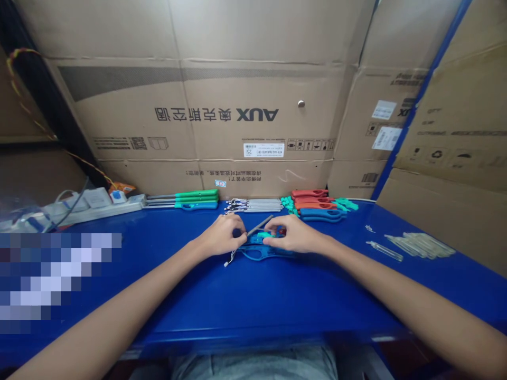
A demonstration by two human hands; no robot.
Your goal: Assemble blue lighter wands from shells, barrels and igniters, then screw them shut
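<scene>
At tabletop's near edge, grey trousers of seated person just below blue-painted tabletop, both forearms reaching fwd onto it. Pixelated patch on near left, contents unreadable. Mid-table, blue plastic lighter body lying flat, btwn both hands, not spread but closed in on it. Left hand curled, fingers pinching near end of grey metal rod, rod angled up-right from body. Right hand w/ fingertips pressed on small teal-and-red part seated in body, exact grip partly hidden. Thin wire w/ white connector trailing out below left hand.

Further on, single clear tube and loose pile of clear tubes to right. Along back edge, L to R: white power strip, green-handled lighter bodies, row of metal rods w/ wires, red-orange bodies, blue bodies, teal parts beside them.

Behind all, flattened AUX cardboard carton as back wall, blue metal upright at right, more cardboard beyond.
</scene>
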